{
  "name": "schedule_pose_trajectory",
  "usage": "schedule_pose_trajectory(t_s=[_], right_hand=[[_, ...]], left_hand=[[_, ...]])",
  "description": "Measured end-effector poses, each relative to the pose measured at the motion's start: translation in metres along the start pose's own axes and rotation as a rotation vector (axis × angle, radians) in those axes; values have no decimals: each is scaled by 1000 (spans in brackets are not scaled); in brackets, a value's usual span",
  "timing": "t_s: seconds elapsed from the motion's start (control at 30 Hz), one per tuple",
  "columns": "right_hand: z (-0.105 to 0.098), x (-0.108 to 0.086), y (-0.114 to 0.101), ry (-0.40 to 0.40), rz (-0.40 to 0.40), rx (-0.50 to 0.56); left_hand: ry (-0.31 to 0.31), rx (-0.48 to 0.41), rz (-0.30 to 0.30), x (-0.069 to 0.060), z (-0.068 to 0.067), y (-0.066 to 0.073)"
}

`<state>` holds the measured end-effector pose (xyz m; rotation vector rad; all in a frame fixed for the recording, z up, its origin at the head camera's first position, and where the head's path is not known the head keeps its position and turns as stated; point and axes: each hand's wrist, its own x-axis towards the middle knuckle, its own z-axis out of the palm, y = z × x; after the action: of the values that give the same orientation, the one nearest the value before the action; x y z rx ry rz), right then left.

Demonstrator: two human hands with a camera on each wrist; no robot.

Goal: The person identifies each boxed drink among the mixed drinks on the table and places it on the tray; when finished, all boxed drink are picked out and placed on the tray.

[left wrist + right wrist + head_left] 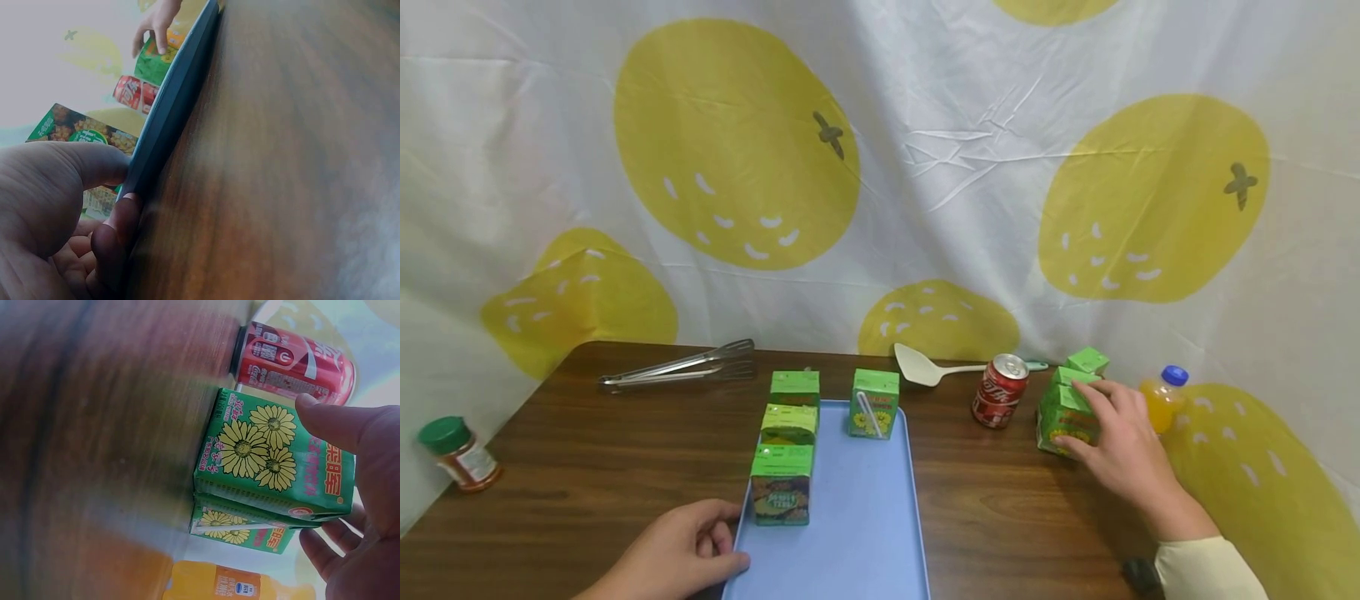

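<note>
My left hand (673, 550) pinches the left rim of a light blue tray (865, 517); in the left wrist view the thumb and a curled finger meet at the tray's edge (165, 119). On the tray, green-topped drink cartons (781, 496) stand in a row along the left side, and a carton with a straw (874, 404) is at the far right corner. Right of the tray, my right hand (1127, 446) grips a green drink carton (250, 450) printed with yellow flowers, thumb on one side and fingers on the other. Another green carton (237, 534) stands close behind it.
A red cola can (1000, 392) stands left of the gripped carton, an orange juice bottle (1161, 400) to its right. A white spatula (921, 367) and metal tongs (677, 367) lie along the table's back. A green-lidded spice jar (463, 454) stands far left. A patterned cloth hangs behind.
</note>
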<state>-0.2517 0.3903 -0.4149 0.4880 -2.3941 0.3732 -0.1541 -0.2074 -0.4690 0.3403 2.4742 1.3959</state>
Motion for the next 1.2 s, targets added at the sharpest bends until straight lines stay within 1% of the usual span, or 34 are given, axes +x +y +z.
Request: schedule_pose_trajectory(t_s=[0.2,0.4,0.67,0.77,0.97,1.2], right_hand=[[0,0,0,-10,-6,-11],[0,0,2,-49,20,-38],[-1,-1,2,-67,13,-52],[-1,-1,2,-51,-8,-52],[1,0,3,11,-62,-53],[2,0,3,28,-52,-64]], left_hand=[[-1,1,2,-1,0,1],[-7,-12,-9,-1,-1,3],[-18,-20,-15,0,-1,1],[-19,-24,-15,0,-1,0],[-17,-28,-24,0,-1,1],[-20,-27,-34,0,-1,3]])
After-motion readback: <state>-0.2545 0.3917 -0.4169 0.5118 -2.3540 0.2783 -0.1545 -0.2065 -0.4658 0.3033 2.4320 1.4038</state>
